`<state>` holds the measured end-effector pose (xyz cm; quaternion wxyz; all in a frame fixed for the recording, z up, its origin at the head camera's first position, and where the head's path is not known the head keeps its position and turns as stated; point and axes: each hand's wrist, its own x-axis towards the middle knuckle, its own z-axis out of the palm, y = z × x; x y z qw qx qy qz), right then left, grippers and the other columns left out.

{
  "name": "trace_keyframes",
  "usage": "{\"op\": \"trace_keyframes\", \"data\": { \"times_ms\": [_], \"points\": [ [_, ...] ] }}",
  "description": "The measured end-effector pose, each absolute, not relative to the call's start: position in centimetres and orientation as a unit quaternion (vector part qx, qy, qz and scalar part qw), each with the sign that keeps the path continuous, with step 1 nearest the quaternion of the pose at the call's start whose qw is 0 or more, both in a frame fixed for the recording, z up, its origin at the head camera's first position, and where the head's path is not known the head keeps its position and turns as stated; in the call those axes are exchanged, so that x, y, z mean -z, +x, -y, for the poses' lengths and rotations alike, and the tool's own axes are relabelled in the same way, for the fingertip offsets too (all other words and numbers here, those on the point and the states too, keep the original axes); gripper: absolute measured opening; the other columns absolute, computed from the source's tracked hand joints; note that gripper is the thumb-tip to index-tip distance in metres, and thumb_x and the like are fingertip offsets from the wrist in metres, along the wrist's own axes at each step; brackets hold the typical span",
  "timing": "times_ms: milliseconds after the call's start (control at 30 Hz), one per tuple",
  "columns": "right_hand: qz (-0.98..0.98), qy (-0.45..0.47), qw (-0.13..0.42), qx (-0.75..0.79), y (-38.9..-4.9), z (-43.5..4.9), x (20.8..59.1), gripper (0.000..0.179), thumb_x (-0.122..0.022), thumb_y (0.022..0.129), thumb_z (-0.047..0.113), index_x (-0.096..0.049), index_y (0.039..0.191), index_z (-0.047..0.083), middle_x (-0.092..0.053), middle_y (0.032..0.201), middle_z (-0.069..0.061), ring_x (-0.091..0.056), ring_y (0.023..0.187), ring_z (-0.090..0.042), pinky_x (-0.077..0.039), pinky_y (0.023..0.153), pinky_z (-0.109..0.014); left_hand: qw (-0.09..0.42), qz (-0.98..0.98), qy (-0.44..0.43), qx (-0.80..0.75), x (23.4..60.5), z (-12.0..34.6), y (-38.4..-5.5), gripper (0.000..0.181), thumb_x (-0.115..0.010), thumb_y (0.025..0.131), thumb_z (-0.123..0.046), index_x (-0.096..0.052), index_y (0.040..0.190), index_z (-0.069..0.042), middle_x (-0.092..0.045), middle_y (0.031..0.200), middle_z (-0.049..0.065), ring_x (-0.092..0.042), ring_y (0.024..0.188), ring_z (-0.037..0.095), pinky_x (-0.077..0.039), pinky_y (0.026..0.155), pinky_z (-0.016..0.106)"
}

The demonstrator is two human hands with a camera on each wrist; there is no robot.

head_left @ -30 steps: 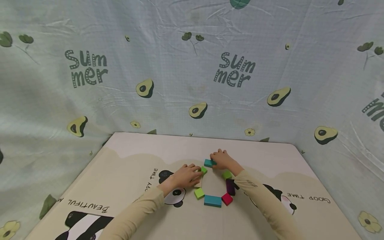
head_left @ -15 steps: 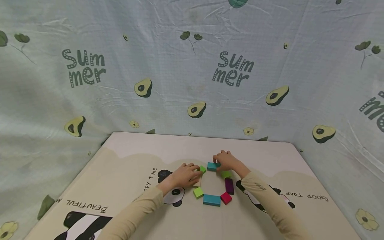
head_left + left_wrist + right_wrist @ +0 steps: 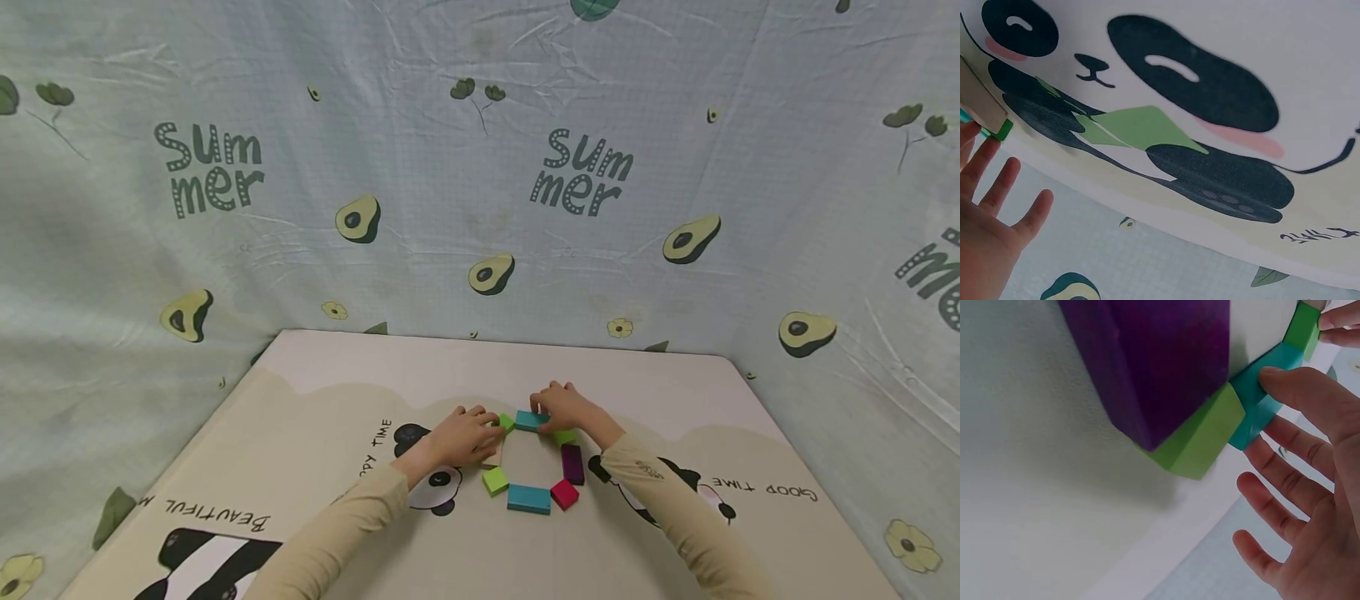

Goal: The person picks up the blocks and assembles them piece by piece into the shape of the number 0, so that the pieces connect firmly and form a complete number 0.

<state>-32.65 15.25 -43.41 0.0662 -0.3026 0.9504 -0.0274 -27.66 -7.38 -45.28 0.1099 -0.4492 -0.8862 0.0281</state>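
Note:
My right hand (image 3: 564, 408) pinches the far teal block (image 3: 527, 419); in the right wrist view the thumb (image 3: 1291, 378) lies on its top and fingers reach its outer side. That block's end meets a lime block (image 3: 1200, 440) beside the purple block (image 3: 1160, 362). On the left side, my left hand (image 3: 465, 437) rests at a beige block (image 3: 979, 97) and a green block (image 3: 506, 422). Its extended fingertips (image 3: 988, 147) touch the green block's end in the left wrist view, with the thumb out of that view.
The blocks form a ring on the table mat (image 3: 525, 558). Its near side has a lime block (image 3: 495, 481), a longer teal block (image 3: 528, 499) and a red block (image 3: 565, 494). Behind the table hangs a printed curtain (image 3: 420, 167).
My right hand has slid the far teal block rightward and slightly nearer, up to the lime block on the right. My left hand has stayed in place.

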Motion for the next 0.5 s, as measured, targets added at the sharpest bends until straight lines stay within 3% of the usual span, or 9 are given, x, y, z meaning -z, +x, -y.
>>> {"op": "trace_keyframes", "data": {
  "times_ms": [500],
  "points": [
    [-0.951,-0.302,0.063,0.028,-32.28,-15.14,43.72,0.021,-0.071,0.074,0.022,-0.062,0.09,0.011,-0.061,0.082,-0.003,-0.047,0.083,-0.019,-0.034,0.076,-0.045,0.114,0.89,-0.439,-0.039,45.42,7.17,-27.54,0.033,-0.052,0.088,-0.037,-0.057,0.116,-0.022,-0.056,0.117,-0.001,-0.052,0.103,0.016,-0.045,0.073,0.036]
  ]
}}
